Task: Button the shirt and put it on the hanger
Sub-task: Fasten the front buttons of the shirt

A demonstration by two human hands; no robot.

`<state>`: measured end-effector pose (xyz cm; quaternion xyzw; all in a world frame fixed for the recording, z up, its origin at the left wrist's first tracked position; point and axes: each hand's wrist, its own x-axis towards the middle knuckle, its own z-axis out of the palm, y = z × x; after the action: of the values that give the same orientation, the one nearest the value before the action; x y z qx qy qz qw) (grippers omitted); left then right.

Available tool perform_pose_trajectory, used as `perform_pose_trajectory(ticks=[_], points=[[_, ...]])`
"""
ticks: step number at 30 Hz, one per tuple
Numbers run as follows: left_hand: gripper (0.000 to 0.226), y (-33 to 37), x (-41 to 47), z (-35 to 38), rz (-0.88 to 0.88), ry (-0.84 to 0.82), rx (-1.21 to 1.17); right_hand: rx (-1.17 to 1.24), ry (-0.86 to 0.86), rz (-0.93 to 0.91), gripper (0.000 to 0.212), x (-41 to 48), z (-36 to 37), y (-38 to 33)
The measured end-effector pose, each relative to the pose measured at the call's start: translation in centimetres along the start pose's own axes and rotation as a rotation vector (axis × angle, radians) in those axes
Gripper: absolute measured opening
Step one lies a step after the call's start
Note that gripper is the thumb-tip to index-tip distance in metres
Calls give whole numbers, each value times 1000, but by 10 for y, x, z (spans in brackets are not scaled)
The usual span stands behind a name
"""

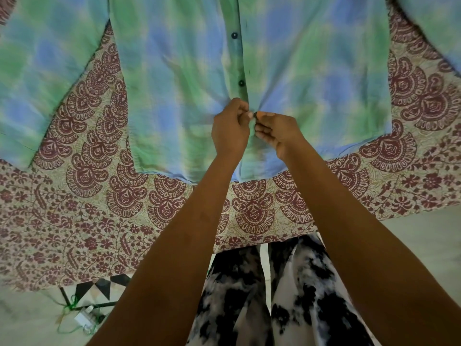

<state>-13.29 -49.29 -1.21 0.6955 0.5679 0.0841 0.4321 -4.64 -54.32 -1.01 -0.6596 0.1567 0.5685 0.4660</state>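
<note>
Both hands meet at the shirt [299, 71] placket — left hand [230, 129] pinching fabric, right hand [277, 132] pinching a button [255, 115].

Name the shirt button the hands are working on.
The lowest button, pinched by the right hand while the left hand grips the shirt; upper button and middle button lie untouched.

soft, even, dim indoor light, faint shadows, slight overall blur, strong wide-angle bending toward the edges
</note>
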Motion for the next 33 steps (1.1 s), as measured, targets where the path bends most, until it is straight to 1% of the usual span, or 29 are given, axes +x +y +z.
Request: perform_pose_trajectory(ticks=[3, 4, 6, 7, 9, 11, 13, 16, 17, 19, 21, 23, 26, 29, 31, 33], points=[[5, 0, 2, -1, -70, -4, 65, -103, 47, -75, 18, 2, 1, 0], [7, -1, 5, -4, -102, -3, 49, -202, 94, -138, 16, 4, 1, 2], [8, -3, 13, -10, -118, 24, -3, -459, 228, -324, 5, 7, 1, 2], [8, -2, 18, -14, -105, 39, -26, -543, 282, -427, 8, 8, 1, 1], [8, 2, 26, -19, -49, 60, -77, -612, 296, -622, 14, 8, 5, -3], [12, 8, 37, -22, 13, 73, -97, -677, 239, -746, 21, 9, 13, -9], [19, 14, 49, -22, 32, 78, -87, -778, 171, -789, 34, 14, 22, -16], [31, 19, 66, -20, -15, 63, -63, -988, 125, -761, 50, 26, 32, -30], [33, 19, 70, -20, -22, 45, -26, -1070, 122, -744, 52, 30, 34, -33], [33, 17, 75, -19, -14, 8, 85, -1182, 140, -743, 49, 34, 34, -37], [30, 14, 77, -18, 2, -40, 145, -1117, 169, -769, 41, 38, 32, -39], [25, 13, 76, -16, 31, -83, 192, -946, 196, -759, 34, 40, 27, -38], [17, 16, 71, -11, 71, -90, 326, -739, 219, -675, 20, 44, 19, -35], [12, 22, 69, -7, 76, -65, 342, -598, 176, -597, 6, 43, 15, -33], [10, 27, 72, -6, 47, -43, 289, -549, 154, -583, 13, 40, 14, -34], [13, 33, 77, -6, 4, -15, 219, -511, 129, -594, 20, 37, 14, -33]])
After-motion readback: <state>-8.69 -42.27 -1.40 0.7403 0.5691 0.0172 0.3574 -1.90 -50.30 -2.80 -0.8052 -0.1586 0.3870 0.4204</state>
